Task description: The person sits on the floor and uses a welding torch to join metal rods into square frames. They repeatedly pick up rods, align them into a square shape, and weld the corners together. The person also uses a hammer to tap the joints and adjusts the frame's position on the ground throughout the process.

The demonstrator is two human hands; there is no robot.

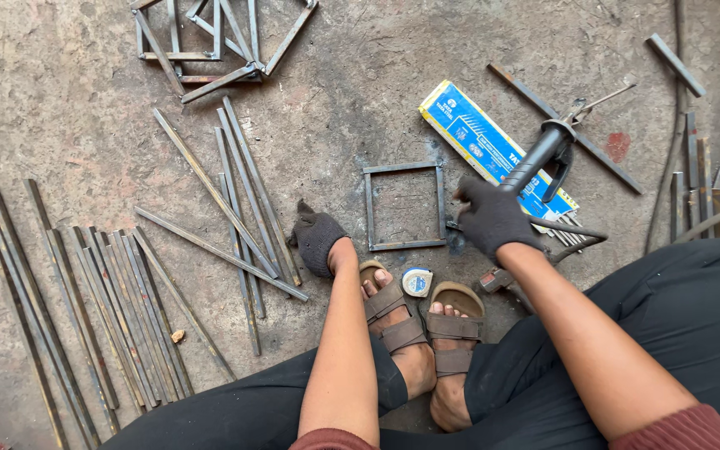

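Note:
My right hand (493,218), in a dark glove, grips the black handle of a welding electrode holder (543,154) that points up and right, its cable trailing off to the right. My left hand (317,239), also gloved, rests on the concrete floor beside a bunch of thin steel bars (247,196). A small square steel frame (404,206) lies flat between the two hands, with its right side close to my right hand. My sandalled feet (422,329) sit just below the frame.
A blue box of welding rods (481,142) lies right of the frame. A tape measure (417,282) rests between my feet. Several long bars (85,308) lie at the left, finished square frames (210,37) at the top, more bars (693,167) at the right.

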